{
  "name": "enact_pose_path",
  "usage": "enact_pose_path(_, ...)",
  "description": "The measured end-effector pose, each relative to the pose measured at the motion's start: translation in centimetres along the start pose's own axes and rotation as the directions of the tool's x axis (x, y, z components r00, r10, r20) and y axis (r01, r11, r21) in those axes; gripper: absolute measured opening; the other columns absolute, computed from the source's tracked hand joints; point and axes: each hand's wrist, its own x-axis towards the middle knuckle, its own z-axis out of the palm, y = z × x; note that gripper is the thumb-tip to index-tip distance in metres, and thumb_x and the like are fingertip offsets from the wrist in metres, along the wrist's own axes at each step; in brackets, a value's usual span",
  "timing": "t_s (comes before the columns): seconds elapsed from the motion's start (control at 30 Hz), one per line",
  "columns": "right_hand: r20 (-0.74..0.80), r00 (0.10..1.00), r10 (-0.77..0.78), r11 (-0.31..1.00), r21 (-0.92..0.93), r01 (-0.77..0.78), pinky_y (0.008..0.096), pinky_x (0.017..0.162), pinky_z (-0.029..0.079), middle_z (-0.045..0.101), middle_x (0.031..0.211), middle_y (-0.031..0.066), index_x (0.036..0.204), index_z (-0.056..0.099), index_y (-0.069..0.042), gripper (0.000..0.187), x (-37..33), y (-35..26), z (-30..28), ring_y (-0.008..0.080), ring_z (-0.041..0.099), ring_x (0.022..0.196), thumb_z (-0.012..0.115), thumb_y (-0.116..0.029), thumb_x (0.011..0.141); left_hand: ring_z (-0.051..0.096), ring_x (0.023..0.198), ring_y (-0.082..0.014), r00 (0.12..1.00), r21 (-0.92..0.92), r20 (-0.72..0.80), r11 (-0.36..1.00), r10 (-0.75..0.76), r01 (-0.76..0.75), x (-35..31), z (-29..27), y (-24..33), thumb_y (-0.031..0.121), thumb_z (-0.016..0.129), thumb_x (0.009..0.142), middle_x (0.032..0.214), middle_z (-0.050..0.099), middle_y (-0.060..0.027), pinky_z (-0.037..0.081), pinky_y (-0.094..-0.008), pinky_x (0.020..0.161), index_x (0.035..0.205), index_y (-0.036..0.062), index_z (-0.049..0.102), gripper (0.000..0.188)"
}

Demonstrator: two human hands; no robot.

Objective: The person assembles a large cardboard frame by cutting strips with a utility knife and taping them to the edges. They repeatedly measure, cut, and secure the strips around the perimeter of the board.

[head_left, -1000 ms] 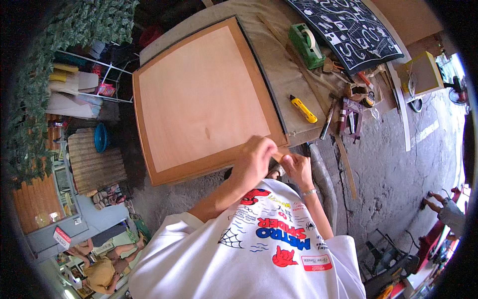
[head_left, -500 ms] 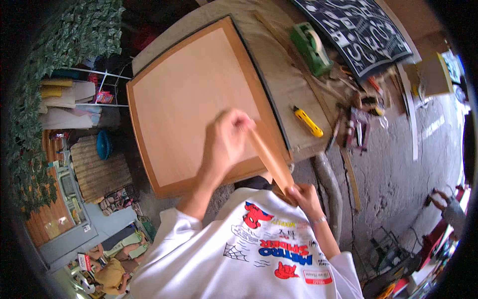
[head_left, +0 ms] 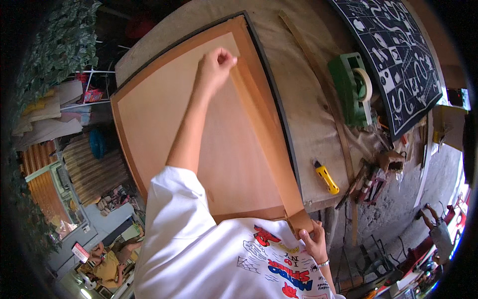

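Observation:
A pale flat panel (head_left: 194, 129) in a black-edged frame lies on the covered table, with brown strips along its borders. Over its right side runs a long strip of brown tape (head_left: 264, 134), pulled out lengthwise. My left hand (head_left: 215, 70) is pinched at the strip's far end, near the panel's upper right corner. At the near end, by the panel's lower right corner, my right hand (head_left: 313, 241) grips the broad brown end of the tape; whether a roll sits there is partly hidden. Right of the frame lies a yellow utility knife (head_left: 327, 178).
A green tape dispenser (head_left: 344, 89) stands on the table at the right, beside a black sheet with white drawings (head_left: 398, 65). A long wooden strip (head_left: 318, 74) lies between dispenser and frame. Small tools clutter the table's right end. People sit at the lower left.
My left hand has moved far up along the panel, drawing the tape out much longer. My right hand has shifted lower and slightly right. The view has turned a little.

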Motion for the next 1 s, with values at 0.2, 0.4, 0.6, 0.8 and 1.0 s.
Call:
enact_pose_path(0.2, -0.270, 0.942, -0.202, 0.925, 0.263, 0.274, 0.0374, 0.081, 0.042, 0.059, 0.088, 0.0131, 0.097, 0.063, 0.004, 0.046, 8.8, -12.5, 4.1, 0.0256, 0.049, 0.092, 0.077, -0.038, 0.089, 0.063, 0.077, -0.0123, 0.997, 0.030, -0.032, 0.997, 0.066, -0.065, 16.7, 2.3, -1.8, 0.029, 0.082, 0.089, 0.084, 0.070, -0.0011, 0.052, -0.0310, 0.072, 0.090, 0.0062, 0.068, 0.027)
enact_pose_path(0.4, -0.194, 0.971, -0.141, 0.933, 0.301, 0.196, 0.0348, 0.083, 0.040, 0.059, 0.088, 0.0112, 0.096, 0.064, 0.004, 0.044, 12.8, -14.4, 5.0, 0.0231, 0.046, 0.090, 0.077, -0.038, 0.089, 0.064, 0.077, -0.0145, 0.995, -0.015, -0.085, 0.999, 0.042, -0.043, 21.5, 3.9, -4.5, 0.038, 0.082, 0.090, 0.085, 0.071, -0.0036, 0.054, -0.0344, 0.069, 0.096, 0.0041, 0.072, 0.036)
enact_pose_path(0.6, -0.154, 0.985, -0.078, 0.921, 0.368, 0.131, 0.0339, 0.085, 0.039, 0.059, 0.089, 0.0100, 0.098, 0.064, 0.004, 0.045, 14.6, -13.8, 4.8, 0.0216, 0.045, 0.091, 0.078, -0.038, 0.090, 0.060, 0.080, -0.0128, 0.989, -0.011, -0.115, 0.995, 0.098, -0.100, 23.0, 4.5, -6.3, 0.038, 0.081, 0.092, 0.086, 0.067, -0.0009, 0.051, -0.0315, 0.076, 0.098, 0.0027, 0.071, 0.037)
enact_pose_path(0.8, -0.157, 0.985, -0.074, 0.931, 0.342, 0.125, 0.0336, 0.084, 0.039, 0.059, 0.089, 0.0086, 0.097, 0.063, 0.004, 0.046, 15.2, -14.4, 5.0, 0.0201, 0.044, 0.092, 0.077, -0.039, 0.091, 0.061, 0.080, -0.0138, 0.978, 0.010, -0.148, 0.989, 0.146, -0.146, 24.3, 4.9, -8.3, 0.041, 0.083, 0.090, 0.087, 0.069, -0.0021, 0.051, -0.0324, 0.076, 0.098, 0.0029, 0.072, 0.041)
enact_pose_path(1.0, -0.151, 0.988, -0.043, 0.936, 0.340, 0.093, 0.0327, 0.083, 0.038, 0.058, 0.087, 0.0083, 0.097, 0.063, 0.004, 0.044, 15.0, -14.1, 5.0, 0.0196, 0.044, 0.090, 0.076, -0.038, 0.091, 0.063, 0.081, -0.0144, 0.986, 0.011, -0.136, 0.995, 0.097, -0.097, 23.8, 5.2, -7.7, 0.042, 0.084, 0.088, 0.087, 0.071, -0.0027, 0.052, -0.0333, 0.077, 0.097, 0.0030, 0.073, 0.042)
